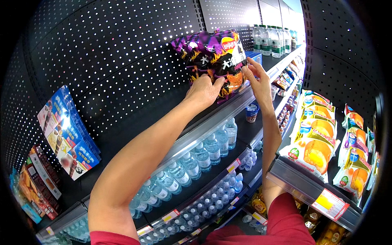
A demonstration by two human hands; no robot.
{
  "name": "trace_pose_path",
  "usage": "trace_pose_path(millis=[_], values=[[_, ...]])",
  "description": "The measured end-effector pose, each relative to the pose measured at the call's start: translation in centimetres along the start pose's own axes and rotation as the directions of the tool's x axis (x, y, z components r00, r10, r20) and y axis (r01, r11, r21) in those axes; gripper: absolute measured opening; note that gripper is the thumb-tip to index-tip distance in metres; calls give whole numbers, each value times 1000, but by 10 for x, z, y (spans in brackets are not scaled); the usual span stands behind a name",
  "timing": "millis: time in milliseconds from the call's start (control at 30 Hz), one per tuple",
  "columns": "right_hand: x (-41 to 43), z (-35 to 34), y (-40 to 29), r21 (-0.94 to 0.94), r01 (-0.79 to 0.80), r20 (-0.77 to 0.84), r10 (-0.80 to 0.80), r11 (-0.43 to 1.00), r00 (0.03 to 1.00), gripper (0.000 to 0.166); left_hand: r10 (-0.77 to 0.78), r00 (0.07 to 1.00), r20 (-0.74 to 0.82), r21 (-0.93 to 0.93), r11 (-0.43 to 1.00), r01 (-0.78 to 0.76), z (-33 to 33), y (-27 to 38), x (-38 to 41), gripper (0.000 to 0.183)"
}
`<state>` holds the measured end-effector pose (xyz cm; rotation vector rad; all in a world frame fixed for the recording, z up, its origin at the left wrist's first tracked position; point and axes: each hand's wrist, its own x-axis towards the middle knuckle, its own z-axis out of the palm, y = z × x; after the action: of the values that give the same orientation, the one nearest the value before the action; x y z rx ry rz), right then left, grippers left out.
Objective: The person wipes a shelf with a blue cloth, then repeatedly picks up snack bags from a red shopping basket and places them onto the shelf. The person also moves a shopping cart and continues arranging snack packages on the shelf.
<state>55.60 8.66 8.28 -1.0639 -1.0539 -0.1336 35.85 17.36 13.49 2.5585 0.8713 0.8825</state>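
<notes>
Two black-and-purple Lay's potato chip bags appear to stand side by side on the dark upper shelf. The right bag overlaps the left bag. My left hand is at their lower front, its thumb lying against the right bag; its fingertips are hidden. On the right edge of that same bag, my right hand grips with thumb and fingers. Behind my right hand, a blue box is partly visible on the shelf.
Large water bottles line the shelf below, with smaller bottles lower down. Blue snack boxes stand left. Packaged bread fills a side shelf near my right arm. Green-capped bottles stand farther right. A blue cup sits below.
</notes>
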Motion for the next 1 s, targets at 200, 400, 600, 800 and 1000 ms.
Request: trace_pose_path(millis=[200,400,600,800,1000], values=[[-5,2,-14,-54,47,-109,-53,997,993,55,-46,996,79,-49,998,50,-21,15,-17,63],[-26,6,-38,36,114,-280,-100,993,955,43,50,997,55,128,990,-57,-58,49,-65,54],[-95,28,-90,187,183,-286,-125,965,950,33,615,786,-57,434,725,-535,-82,65,-196,35],[-233,73,-120,410,57,66,-92,910,994,43,499,866,30,153,854,-497,-29,16,-363,20],[-373,100,-150,314,-267,726,-49,911,686,42,-290,957,33,100,953,285,32,-91,-539,29]])
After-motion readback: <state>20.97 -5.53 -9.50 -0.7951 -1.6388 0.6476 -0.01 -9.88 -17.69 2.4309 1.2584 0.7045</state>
